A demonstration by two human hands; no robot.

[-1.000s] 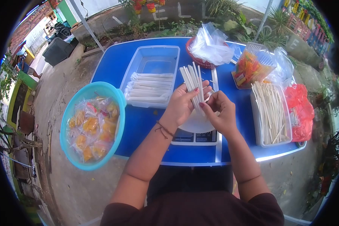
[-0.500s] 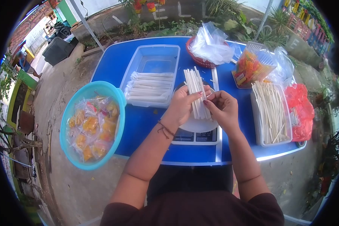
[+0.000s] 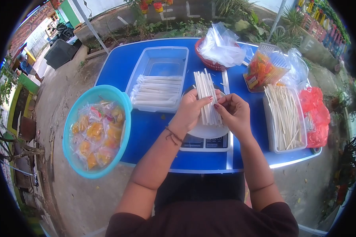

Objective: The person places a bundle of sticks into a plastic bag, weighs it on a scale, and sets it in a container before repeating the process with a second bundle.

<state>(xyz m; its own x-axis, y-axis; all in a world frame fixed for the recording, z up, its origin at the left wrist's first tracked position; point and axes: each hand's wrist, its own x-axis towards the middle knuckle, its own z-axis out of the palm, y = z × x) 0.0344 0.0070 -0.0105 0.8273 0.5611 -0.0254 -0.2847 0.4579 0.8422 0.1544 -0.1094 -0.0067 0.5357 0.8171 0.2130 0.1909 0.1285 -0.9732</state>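
A bundle of thin pale sticks [image 3: 204,85] is gripped by my left hand [image 3: 192,111], its thumb across the front. My right hand [image 3: 236,115] pinches the right side of the same bundle between thumb and fingers. Directly below is a white plate [image 3: 205,131] on a kitchen scale [image 3: 221,147]. More loose sticks [image 3: 281,114] stand in a clear plastic container at the right. To the left of my hands, wrapped bundles [image 3: 157,90] lie in a clear tray [image 3: 165,50].
A turquoise basin [image 3: 69,148] with bagged yellow food is at the left. Behind my hands are a red basket [image 3: 210,64] with plastic bags and a clear box of orange packets [image 3: 261,70]. A red bag [image 3: 319,116] lies far right. A person [image 3: 25,66] is in the distance.
Both hands keep nearly the same place around the bundle. The upper ends of the sticks have shifted slightly. The distant person has moved a little.
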